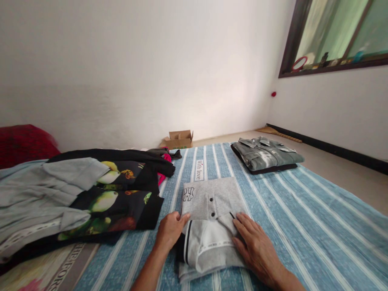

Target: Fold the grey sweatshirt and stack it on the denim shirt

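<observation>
A grey polo shirt [218, 194], folded into a narrow rectangle, lies in front of me with its two dark buttons facing up and its collar towards me. At the shirt's left edge, my left hand [172, 229] is closed, thumb and fingers pinching the fabric by the collar. My right hand [256, 242] rests flat on the right side of the collar, fingers stretched out and slightly apart. The collar has a black stripe and a white printed band inside.
Blue striped bedding [281, 214] spreads under everything. Unfolded clothes [60, 186] are heaped at left. Folded grey-green garments [266, 155] form a stack at back right. A cardboard box [178, 140] stands beyond the bed, near the wall.
</observation>
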The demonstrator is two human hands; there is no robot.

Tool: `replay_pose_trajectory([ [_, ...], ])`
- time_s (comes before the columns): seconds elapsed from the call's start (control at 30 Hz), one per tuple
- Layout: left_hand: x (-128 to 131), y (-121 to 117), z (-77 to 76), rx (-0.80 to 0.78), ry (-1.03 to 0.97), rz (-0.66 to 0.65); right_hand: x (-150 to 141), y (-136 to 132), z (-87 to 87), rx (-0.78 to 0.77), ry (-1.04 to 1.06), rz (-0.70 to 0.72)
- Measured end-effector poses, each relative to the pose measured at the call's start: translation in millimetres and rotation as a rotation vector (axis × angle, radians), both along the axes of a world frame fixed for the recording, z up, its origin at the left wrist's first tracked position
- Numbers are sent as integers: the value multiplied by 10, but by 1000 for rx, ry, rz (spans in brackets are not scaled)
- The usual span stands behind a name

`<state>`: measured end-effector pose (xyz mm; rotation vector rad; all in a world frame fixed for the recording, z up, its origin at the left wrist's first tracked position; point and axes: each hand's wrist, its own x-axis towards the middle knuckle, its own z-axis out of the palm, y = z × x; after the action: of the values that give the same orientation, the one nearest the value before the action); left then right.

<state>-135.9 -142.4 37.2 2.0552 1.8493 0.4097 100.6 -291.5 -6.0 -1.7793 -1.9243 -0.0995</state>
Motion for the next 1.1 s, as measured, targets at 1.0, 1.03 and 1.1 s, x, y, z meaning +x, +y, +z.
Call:
replay_pose_trajectory([
  [1.0,-25,-59,-24,-54,-73,-40,-26,7,32,37,82,-27],
  [1.03,-24,-49,-20,-58,-59,-38,-18,13,42,35,89,-24],
  [1.1,-34,-39,-4,-94,-72,-30,-1,26,56,32,106,-15],
])
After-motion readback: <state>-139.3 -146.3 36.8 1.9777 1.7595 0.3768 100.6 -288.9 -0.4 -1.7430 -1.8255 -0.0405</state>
